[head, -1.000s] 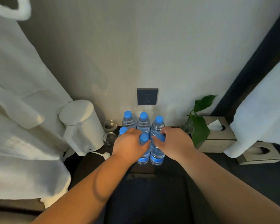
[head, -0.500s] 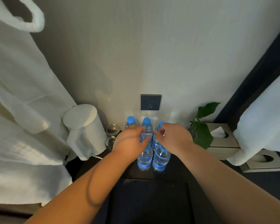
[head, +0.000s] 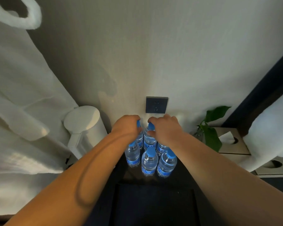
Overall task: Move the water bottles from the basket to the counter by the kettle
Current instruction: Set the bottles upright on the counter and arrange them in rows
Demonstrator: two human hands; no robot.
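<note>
Several clear water bottles with blue caps stand in two rows on the dark counter (head: 183, 178) under the wall socket, right of the white kettle (head: 83, 123). The front row is free: left bottle (head: 132, 154), middle bottle (head: 149, 163), right bottle (head: 167, 164). My left hand (head: 127, 127) curls over the cap of the back left bottle (head: 140, 139). My right hand (head: 166, 130) pinches the cap of the back middle bottle (head: 149, 140) between thumb and fingers, and it covers the top of the back right bottle. No basket is in view.
White robes (head: 23, 98) hang close on the left. A wall socket (head: 156, 104) sits behind the bottles. To the right are a green plant (head: 211, 137), a tissue box (head: 232, 144) and a hanging white towel (head: 274, 128). A dark rectangular panel (head: 153, 204) lies below the counter edge.
Both hands have left the front row of bottles and reached back to the row against the wall. The view has tilted up, so the bottles sit lower in frame.
</note>
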